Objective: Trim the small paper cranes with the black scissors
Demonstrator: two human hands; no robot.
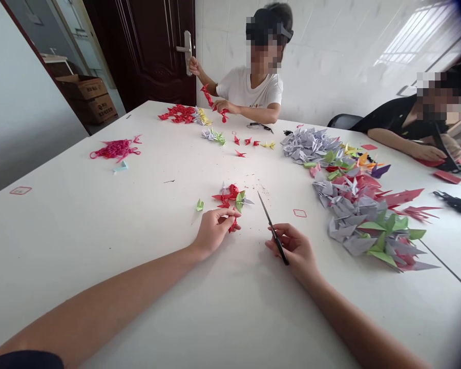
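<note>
our left grip [214, 231] closes between finger and thumb on a red folded piece at the near edge of a small cluster of red and green origami cranes [228, 197], which lies on the white worktop [100, 246] just ahead of the hand. our right grip [294, 249] curls firmly around the handles of black scissors [273, 230], blades together and pointing toward the cluster, close by it but not touching. a scatter of paper bits [263, 190] lies just beyond the blade tips. to the right, a large heap of grey, green and red origami cranes [353, 215] spreads along the worktop. across from us, a person in a white t-shirt [249, 88] holds a strand of red origami cranes [209, 97] in both hands, beside a red pile [179, 114]. at the right edge, a person in black [399, 120] works over red paper [447, 177] with a dark tool. a tangle of pink cord [115, 149] lies at the far left.
</note>
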